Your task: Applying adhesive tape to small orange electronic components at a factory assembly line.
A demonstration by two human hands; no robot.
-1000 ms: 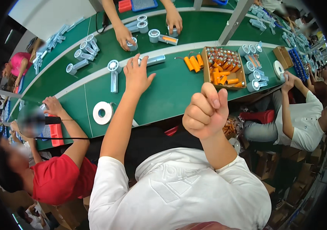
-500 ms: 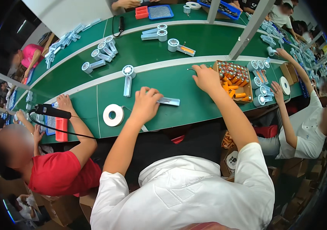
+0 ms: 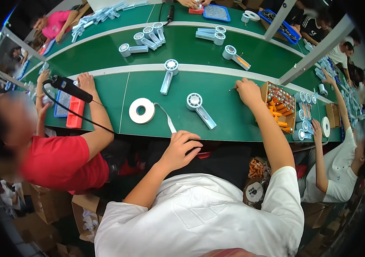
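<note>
My left hand [image 3: 180, 150] is at the table's front edge, fingers loosely bent and apart, with no object visible in them. Just beyond its knuckles, the loose end of a white tape strip [image 3: 168, 121] runs from a tape roll [image 3: 142, 111]. A light-blue handheld fan body [image 3: 195, 101], its handle open like a trough, lies between my hands; another fan body [image 3: 171, 67] rests farther back. My right hand [image 3: 249, 93] is closed near the back rail, left of a cardboard box [image 3: 294, 119] of orange cylindrical batteries [image 3: 280, 106]. A small dark tip pokes from its fingers; the rest is hidden.
Several fan bodies [image 3: 150, 35] lie on the strip behind the pale rail [image 3: 148, 67]. A co-worker in red [image 3: 69, 160] sits at left by a red tray [image 3: 75, 112] and a hanging black tool [image 3: 72, 88]. Another co-worker [image 3: 334, 171] works at right. A metal post [image 3: 317, 49] rises behind the box.
My left hand has let go of the nearer fan body and drawn back to the table edge by the tape's end. That fan body is now uncovered. The whole view has shifted.
</note>
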